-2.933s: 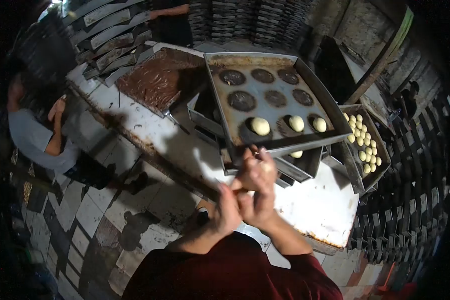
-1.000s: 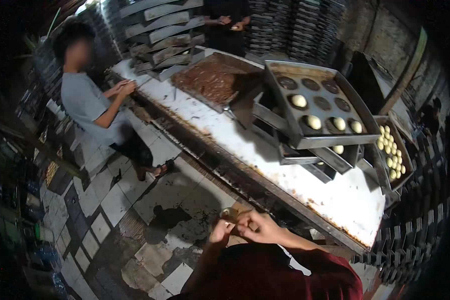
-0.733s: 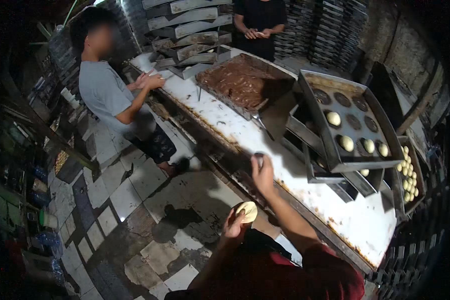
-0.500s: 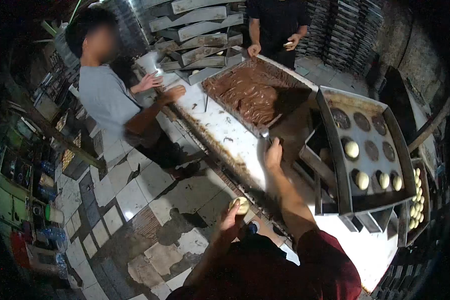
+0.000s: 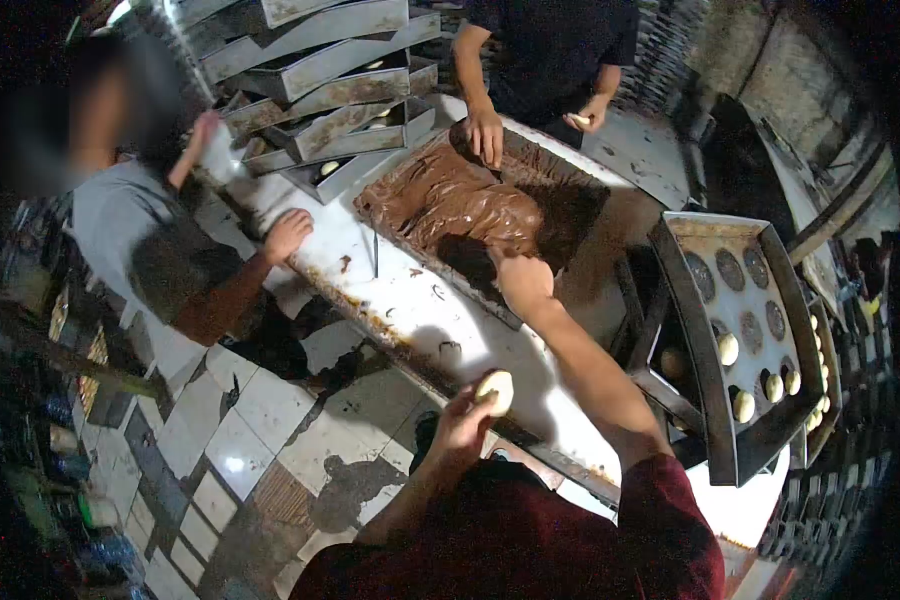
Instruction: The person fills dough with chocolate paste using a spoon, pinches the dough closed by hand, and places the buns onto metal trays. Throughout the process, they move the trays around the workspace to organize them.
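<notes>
My left hand (image 5: 460,428) is closed around a pale, round dough piece (image 5: 496,392), held up in front of my body at the white table's near edge. My right hand (image 5: 523,285) reaches over the near side of a wide metal tray. Its fingers are closed at the glossy brown chocolate-like paste (image 5: 480,212), and what they grip is hidden. Across the tray, another person's hand (image 5: 484,135) dips down to the same paste, while that person's other hand (image 5: 588,115) holds a small pale piece.
Baking trays (image 5: 745,300) stand stacked at the right, the top one holding several pale dough balls (image 5: 727,348). More metal trays (image 5: 340,75) pile up at the back left. A person in grey (image 5: 155,235) leans at the white table (image 5: 410,300), one hand on it.
My right hand has moved forward from the tray's near edge to the paste. My left hand has risen slightly with the dough piece. The person opposite has reached into the tray; the view has shifted.
</notes>
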Demonstrator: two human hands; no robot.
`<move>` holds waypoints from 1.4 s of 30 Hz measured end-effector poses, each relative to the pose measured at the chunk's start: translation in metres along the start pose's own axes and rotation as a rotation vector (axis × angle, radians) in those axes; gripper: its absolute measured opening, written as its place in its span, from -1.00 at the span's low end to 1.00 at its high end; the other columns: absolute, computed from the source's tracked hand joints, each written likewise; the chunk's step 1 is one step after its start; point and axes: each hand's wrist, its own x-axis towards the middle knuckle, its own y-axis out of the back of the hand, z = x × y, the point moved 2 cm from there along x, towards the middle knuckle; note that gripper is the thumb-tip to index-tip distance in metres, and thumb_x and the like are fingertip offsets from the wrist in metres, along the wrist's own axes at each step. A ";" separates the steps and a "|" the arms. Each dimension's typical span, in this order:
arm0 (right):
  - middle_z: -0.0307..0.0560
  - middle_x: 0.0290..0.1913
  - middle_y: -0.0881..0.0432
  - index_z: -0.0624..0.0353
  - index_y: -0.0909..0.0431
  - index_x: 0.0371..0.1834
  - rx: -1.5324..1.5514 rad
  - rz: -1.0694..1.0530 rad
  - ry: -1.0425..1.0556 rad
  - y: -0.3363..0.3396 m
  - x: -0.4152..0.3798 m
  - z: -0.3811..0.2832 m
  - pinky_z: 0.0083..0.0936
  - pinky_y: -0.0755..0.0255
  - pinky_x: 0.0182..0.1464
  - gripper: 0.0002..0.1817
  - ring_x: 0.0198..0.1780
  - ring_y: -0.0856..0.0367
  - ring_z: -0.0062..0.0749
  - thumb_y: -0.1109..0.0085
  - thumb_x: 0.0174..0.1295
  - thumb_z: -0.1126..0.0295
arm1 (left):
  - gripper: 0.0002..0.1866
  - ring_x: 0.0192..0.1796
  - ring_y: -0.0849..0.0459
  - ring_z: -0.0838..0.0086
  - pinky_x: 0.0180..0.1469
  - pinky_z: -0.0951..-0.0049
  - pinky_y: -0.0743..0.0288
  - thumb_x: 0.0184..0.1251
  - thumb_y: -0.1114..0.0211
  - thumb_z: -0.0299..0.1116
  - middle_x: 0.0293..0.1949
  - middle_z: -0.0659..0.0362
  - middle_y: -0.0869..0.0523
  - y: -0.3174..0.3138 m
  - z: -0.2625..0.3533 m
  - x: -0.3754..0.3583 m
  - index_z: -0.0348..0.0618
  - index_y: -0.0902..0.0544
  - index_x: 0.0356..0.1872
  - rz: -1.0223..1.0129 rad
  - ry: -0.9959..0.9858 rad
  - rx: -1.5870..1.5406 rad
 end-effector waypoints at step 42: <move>-0.01 -0.33 -0.57 0.26 -0.59 -0.38 0.854 0.479 0.509 0.052 -0.262 -0.032 -0.38 -0.38 -0.07 -0.86 -0.21 -0.49 -0.24 -0.30 -0.02 0.50 | -0.66 -0.08 -0.60 0.43 -0.05 0.44 -0.54 0.46 0.21 -0.39 -0.03 0.13 -0.56 -0.027 -0.016 -0.083 -0.28 -0.42 0.11 -0.236 -0.224 -0.587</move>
